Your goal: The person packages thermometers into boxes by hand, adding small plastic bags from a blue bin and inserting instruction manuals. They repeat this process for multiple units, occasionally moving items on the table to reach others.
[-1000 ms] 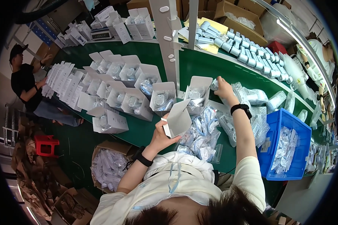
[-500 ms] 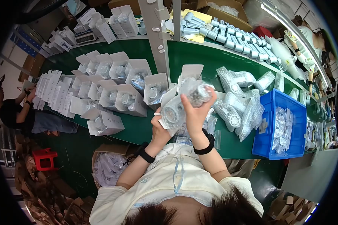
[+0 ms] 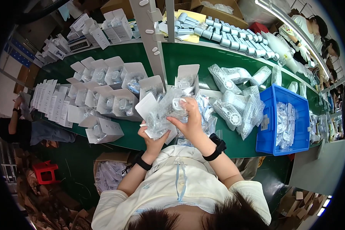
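Note:
My left hand (image 3: 155,144) grips the lower part of an open white carton (image 3: 145,107), tilted in front of me, with a clear-wrapped item (image 3: 155,124) at its mouth. Pinched between the thumb and fingers of my right hand (image 3: 191,122) is a part in clear bubble wrap (image 3: 176,102); it hangs right against the carton's opening. The wrapping hides what the part is. Just beyond stands another open white carton (image 3: 188,71) with wrapped contents. Beside my right hand lie clear bags with white and blue items (image 3: 206,109).
Several filled open cartons (image 3: 120,100) stand to the left on the green table. Bubble-wrapped cylindrical pieces (image 3: 234,103) and a blue bin (image 3: 264,141) of bagged parts lie right. Grey-blue parts (image 3: 234,38) line the shelf behind a metal post (image 3: 152,42). Another person (image 3: 13,126) works far left.
My right hand has brought the bubble-wrapped part left and lower, onto the mouth of the carton. The carton in my left hand has shifted a little left. The whole view has moved slightly.

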`<state>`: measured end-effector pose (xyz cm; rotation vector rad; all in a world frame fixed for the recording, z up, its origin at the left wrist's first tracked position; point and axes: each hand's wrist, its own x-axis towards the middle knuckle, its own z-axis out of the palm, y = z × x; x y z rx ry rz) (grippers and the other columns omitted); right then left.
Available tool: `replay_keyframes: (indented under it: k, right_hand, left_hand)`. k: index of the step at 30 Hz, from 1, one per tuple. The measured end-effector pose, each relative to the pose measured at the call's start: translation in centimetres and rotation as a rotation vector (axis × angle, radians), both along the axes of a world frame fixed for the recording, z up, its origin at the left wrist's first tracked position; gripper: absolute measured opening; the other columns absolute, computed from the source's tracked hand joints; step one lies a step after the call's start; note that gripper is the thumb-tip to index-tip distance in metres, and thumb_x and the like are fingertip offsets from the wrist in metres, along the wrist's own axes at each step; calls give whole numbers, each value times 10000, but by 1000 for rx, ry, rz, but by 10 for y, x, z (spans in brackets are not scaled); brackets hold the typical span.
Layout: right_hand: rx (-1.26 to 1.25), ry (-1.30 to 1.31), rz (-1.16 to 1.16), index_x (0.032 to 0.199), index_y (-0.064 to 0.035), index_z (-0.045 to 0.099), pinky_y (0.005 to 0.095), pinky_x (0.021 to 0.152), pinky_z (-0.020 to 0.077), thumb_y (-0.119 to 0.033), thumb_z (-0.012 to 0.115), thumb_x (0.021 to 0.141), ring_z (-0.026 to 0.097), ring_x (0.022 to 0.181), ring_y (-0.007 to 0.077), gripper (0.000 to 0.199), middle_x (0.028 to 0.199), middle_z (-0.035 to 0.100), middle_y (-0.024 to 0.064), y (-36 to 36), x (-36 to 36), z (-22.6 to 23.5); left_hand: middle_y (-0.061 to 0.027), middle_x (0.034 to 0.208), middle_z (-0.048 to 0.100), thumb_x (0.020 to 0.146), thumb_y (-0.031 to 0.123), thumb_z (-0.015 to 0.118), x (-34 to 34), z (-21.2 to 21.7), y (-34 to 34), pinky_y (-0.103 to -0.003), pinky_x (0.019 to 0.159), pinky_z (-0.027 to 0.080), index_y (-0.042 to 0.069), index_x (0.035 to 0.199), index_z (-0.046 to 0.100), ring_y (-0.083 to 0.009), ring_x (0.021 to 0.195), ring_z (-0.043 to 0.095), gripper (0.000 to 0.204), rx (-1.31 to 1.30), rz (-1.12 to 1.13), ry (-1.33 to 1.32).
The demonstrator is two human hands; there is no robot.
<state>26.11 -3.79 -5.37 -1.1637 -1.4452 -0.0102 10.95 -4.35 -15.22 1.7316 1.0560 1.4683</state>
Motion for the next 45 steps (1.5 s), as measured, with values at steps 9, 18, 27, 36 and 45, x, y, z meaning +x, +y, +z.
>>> replay_keyframes:
  k: [9,18,27,36,45]
  right_hand:
    - [-296,-210,742,989,-82,534,409,851,386,-146,727,637,440,1055,338,407,1137,471,134,8,47,19]
    - [-264,-177,792,968,-102,610,423,928,325,-192,669,689,364,1138,333,300,1154,475,91,-2,54,-12]
    - [-973,-554,-662,1129,-104,470,437,785,420,-218,699,619,451,1001,316,570,1080,483,115,117,191,-112]
    - [-807,-195,-309,1021,-58,460,406,786,406,-64,600,605,450,937,350,438,989,458,157,25,187,-45]
    - [-738,-275,-254,1189,-110,425,416,883,362,-66,651,596,383,1091,342,636,1147,416,151,-19,196,-61]
  left_hand:
    - [-250,1192,328,582,61,779,-25,16,4,-407,891,370,135,1028,178,-346,1112,412,752,123,-468,300]
    - [-236,1182,329,578,114,798,-25,7,-6,-442,867,367,145,1025,183,-349,1076,421,761,16,-305,101]
    - [-156,1200,246,557,139,813,-80,-26,-12,-417,910,315,95,1115,175,-318,1093,354,848,50,-120,309]
    - [-113,1204,227,595,113,762,-69,-19,-13,-407,945,273,110,1143,185,-274,1100,330,795,-9,-27,253]
    - [-140,1245,218,616,114,748,-67,-19,-6,-425,968,241,113,1166,159,-289,1130,308,806,-52,-107,235]
